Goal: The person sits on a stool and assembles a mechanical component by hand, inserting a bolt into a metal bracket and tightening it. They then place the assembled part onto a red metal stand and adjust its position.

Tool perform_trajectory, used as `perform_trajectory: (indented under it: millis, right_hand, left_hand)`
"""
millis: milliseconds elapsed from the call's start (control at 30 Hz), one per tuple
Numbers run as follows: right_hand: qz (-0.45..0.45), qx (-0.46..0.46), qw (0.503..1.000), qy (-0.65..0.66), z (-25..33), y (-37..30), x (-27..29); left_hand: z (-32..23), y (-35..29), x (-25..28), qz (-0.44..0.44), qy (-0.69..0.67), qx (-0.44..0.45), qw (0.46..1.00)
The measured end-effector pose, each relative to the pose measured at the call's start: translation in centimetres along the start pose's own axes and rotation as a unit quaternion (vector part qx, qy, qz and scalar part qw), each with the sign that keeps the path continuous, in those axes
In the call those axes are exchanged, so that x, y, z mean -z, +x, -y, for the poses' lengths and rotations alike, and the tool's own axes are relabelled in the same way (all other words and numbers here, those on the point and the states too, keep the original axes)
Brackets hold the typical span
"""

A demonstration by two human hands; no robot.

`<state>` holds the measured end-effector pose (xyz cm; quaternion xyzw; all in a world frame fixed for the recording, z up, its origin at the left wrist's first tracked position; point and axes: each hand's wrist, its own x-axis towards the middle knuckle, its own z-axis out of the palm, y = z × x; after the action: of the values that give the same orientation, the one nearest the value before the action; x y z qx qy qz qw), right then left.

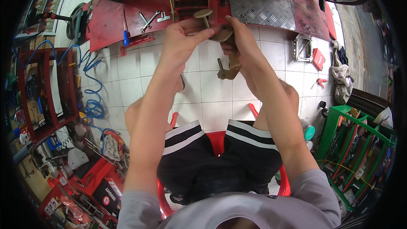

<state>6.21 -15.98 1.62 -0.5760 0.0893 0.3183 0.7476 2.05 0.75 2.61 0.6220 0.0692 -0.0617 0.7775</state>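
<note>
Both my hands are raised in front of me at the edge of the red workbench [110, 29]. My left hand [183, 39] pinches the short stem of a brass-coloured, disc-headed metal piece [203, 13]. The fingers of my right hand [242, 41] are wrapped round a brass-coloured metal bracket [230, 73], whose lower end hangs below the hand with a thin pin sticking up. A flat plate of the same colour shows between my hands. I cannot tell whether the disc-headed piece and the bracket are joined. Red metal bars [214, 0] stand just beyond them.
On the bench lie a blue-handled screwdriver [126, 38], a wrench [150, 21] and a small T-shaped metal piece [163, 16]. A blue air hose [94, 108] coils on the left floor. A green rack [339, 144] stands right, a red rack [53, 89] left. I sit on a red chair [216, 142].
</note>
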Motion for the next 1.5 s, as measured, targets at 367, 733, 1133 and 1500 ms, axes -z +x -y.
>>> perform_trajectory:
  millis: [367,733,1133,1500]
  right_hand:
    - [-0.008,0.014,1.000,-0.011,-0.2,0.0,-0.3]
    - [-0.042,0.032,0.999,0.013,-0.5,0.5,0.3]
    - [-0.022,0.057,0.998,-0.001,-0.2,0.1,0.0]
    - [-0.035,0.081,0.996,-0.027,-0.5,0.3,0.2]
  left_hand:
    - [-0.1,-0.1,-0.1,-0.021,0.004,0.006,1.000]
    - [0.1,0.0,-0.9,0.011,-0.014,-0.008,1.000]
    - [0.3,0.1,-0.5,-0.010,-0.051,0.014,0.999]
    - [0.1,0.1,-0.8,0.003,0.015,-0.014,1.000]
